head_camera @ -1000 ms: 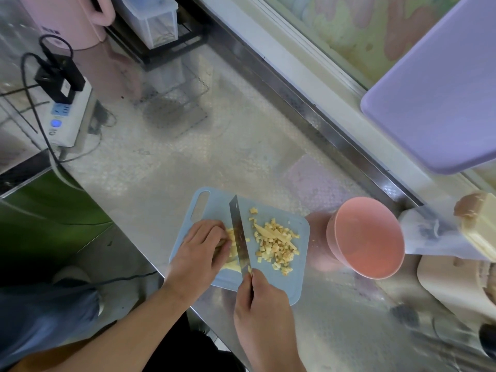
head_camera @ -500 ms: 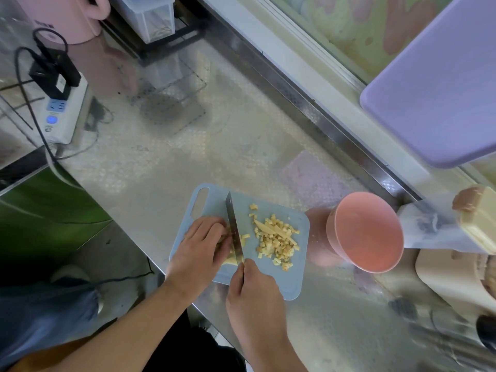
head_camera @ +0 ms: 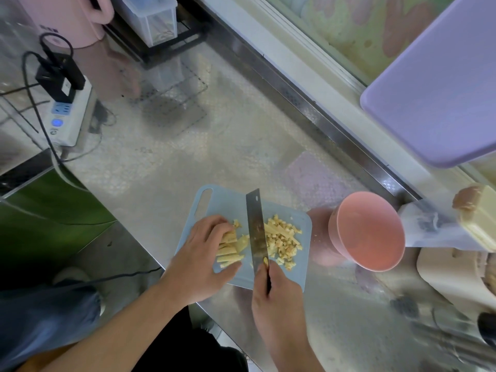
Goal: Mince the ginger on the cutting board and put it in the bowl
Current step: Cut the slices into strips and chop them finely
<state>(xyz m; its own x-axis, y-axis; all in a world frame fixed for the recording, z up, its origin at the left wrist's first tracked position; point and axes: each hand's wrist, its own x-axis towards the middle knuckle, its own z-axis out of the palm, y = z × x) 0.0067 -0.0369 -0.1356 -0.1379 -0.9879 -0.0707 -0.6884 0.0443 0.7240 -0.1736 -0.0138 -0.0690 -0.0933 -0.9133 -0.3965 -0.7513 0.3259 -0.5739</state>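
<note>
A small blue cutting board (head_camera: 222, 200) lies on the steel counter. Yellow ginger strips (head_camera: 228, 248) lie on its left half, and my left hand (head_camera: 204, 251) holds them down with curled fingers. Diced ginger pieces (head_camera: 281, 238) are piled on the right half. My right hand (head_camera: 273, 294) grips the handle of a knife (head_camera: 256, 226), whose flat blade is raised over the board between the strips and the pile. A pink bowl (head_camera: 371, 232) stands tilted just right of the board, with nothing visible in it.
A purple board (head_camera: 440, 84) leans at the upper right. A white power strip (head_camera: 67, 116) with a black plug and cables sits far left, beside a pink jug (head_camera: 67, 20). A clear container (head_camera: 153, 17) on a rack stands at the back. Beige items crowd the right edge.
The knife has lifted off the strips and swung right, its blade now raised and showing its flat side. My left hand has slid back, uncovering more of the ginger strips.
</note>
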